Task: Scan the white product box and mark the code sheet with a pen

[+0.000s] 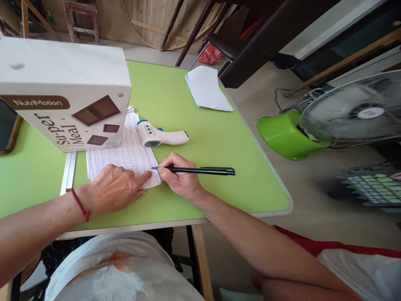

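My right hand (179, 175) grips a black pen (200, 170), its tip on the lower right edge of a stack of handwritten paper sheets (125, 156). Flat on the lower part of those sheets lies my left hand (117, 188), with the index finger stretched toward the pen tip. A red cord bracelet (80, 205) circles the left wrist. Just beyond the paper rests a white and blue infrared thermometer (159, 134), touching the sheets' upper right edge. The white NutriMotion box (65, 92) stands upright at the left and covers the top of the sheets.
A folded white paper (207, 88) lies at the far right of the green table (244, 179). A dark phone-like device (8, 127) is at the left edge. On the floor to the right are a fan (360, 113) and a green bucket-shaped stool (288, 134).
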